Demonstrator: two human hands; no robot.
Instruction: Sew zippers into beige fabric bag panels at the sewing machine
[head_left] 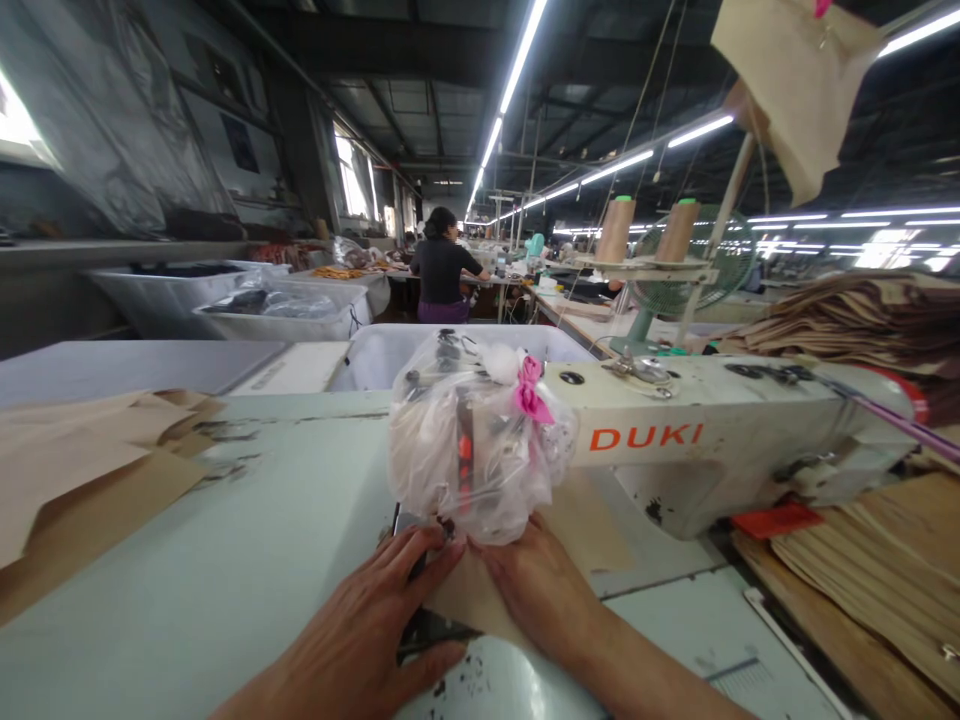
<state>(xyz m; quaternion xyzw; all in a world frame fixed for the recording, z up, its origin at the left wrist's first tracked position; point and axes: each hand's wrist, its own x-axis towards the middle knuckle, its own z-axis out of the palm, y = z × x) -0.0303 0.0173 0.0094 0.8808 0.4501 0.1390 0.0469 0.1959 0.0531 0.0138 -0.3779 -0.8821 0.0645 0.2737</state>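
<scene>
A white sewing machine (720, 440) marked DUKI stands across the pale table (225, 560); its head is wrapped in clear plastic (480, 450) with a pink bow. Under the head lies a small tan fabric piece (480, 600). My left hand (375, 630) lies flat on the table at the piece's left edge, fingers stretched toward the needle. My right hand (536, 590) presses flat on the piece's right side, fingertips under the plastic. Neither hand grips anything.
Tan fabric pieces (82, 470) lie at the left of the table, and stacks of them (885, 570) sit at the right. White bins (285, 310) stand behind. Thread cones (615, 230) and a green fan (697, 280) rise behind the machine. A person in black (442, 275) works farther back.
</scene>
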